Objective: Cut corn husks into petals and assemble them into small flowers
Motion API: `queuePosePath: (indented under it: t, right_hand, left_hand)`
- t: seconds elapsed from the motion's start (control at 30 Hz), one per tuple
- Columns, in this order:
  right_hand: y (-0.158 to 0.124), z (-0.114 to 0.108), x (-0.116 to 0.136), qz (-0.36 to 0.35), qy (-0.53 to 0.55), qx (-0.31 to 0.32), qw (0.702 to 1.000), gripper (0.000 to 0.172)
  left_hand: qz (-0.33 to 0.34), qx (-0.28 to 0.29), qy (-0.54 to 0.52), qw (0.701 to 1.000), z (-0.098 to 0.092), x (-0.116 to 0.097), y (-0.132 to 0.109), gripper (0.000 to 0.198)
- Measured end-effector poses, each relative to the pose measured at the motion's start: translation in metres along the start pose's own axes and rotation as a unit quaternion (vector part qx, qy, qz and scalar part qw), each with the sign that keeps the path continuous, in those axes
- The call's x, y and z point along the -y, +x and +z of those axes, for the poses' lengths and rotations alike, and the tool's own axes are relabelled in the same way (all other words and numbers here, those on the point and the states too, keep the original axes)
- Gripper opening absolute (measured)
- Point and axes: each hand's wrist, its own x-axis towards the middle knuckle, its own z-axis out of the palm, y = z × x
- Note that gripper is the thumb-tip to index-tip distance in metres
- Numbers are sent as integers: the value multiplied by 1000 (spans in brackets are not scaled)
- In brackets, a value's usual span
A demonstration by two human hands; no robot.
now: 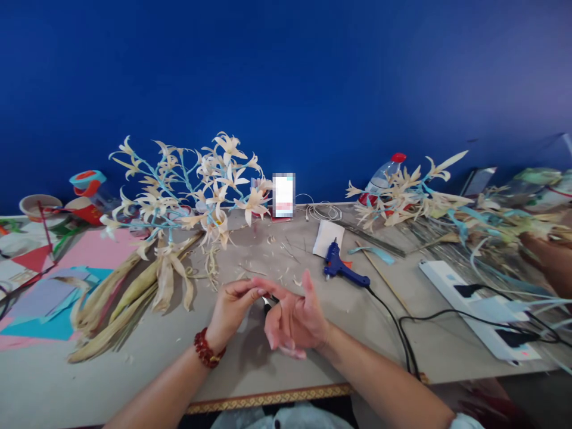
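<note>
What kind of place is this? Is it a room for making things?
Probably a craft table against a blue wall. Handmade pale flower branches, a blue glue gun and coloured paper sheets lie on it.

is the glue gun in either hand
No, the glue gun lies on the table beyond the right hand, touching neither it nor the left hand.

I can read no text from here: the label on the plastic bottle (382,177) is too blurred, and the standing phone (283,195) shows only a pixelated screen.
</note>
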Motion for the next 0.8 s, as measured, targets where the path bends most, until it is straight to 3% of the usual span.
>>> queuePosePath:
  t: [0.2, 0.27, 0.33, 0.37, 0.43, 0.5, 0.53, 0.67, 0.8]
  right_hand:
    - [-1, -3, -2, -2, -13, 10, 1000, 101]
    - [-3, -5, 0, -47, -58, -12, 997, 98]
    - [-6, -8, 3, -145, -131, -79, 977, 89]
    - [-7, -11, 5, -205, -176, -132, 954, 80]
    - [-9, -15, 8, -302, -276, -257, 876, 52]
    - [-10, -17, 9, -333, -388, -348, 786, 29]
    - [-10, -16, 8, -324, -445, -362, 752, 23]
    - [-8, -9, 1, -261, -621, -285, 682, 26]
    - [-5, -4, -4, -248, -665, -253, 657, 26]
  left_hand:
    - [-1, 19, -22, 1000, 5, -3, -5, 13]
    - [-12, 21, -42, 999, 5, -3, -5, 16]
    - [-46, 34, -71, 996, 3, -2, -3, 19]
    - [-68, 41, -93, 992, 3, -1, -2, 21]
    - [-111, 56, -150, 981, 2, -1, -1, 22]
    - [-139, 73, -206, 966, 3, -2, 0, 23]
    - [-148, 82, -225, 960, 3, -2, 0, 24]
    - [-152, 105, -234, 955, 5, -3, -1, 37]
    - [-159, 94, -252, 950, 5, -3, -1, 41]
